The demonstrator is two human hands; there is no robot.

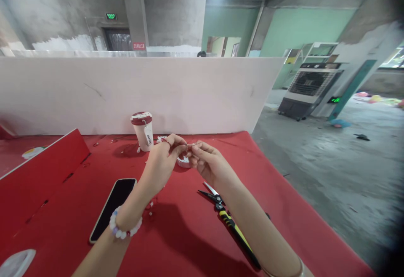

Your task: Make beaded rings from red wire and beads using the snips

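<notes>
Above the red tabletop, my left hand [166, 157] and my right hand [210, 161] meet at their fingertips. Both are closed in a pinch around something small and thin, perhaps reddish, too fine to name. Just behind and below the fingers sits a small white holed container [183, 163], partly hidden by them. A bracelet of pale beads [121, 230] circles my left wrist. Scissors [217, 201] with black and yellow handles lie partly open beside my right forearm, which covers some of them. Left of my left forearm rests a dark-screened phone [112, 205].
A white coffee cup [144, 136] with a red lid stands behind my left hand. Tiny bits [151, 208] are scattered on the red cloth [189, 235]. A low red divider [47, 176] runs at left, and a white panel [195, 96] borders the back.
</notes>
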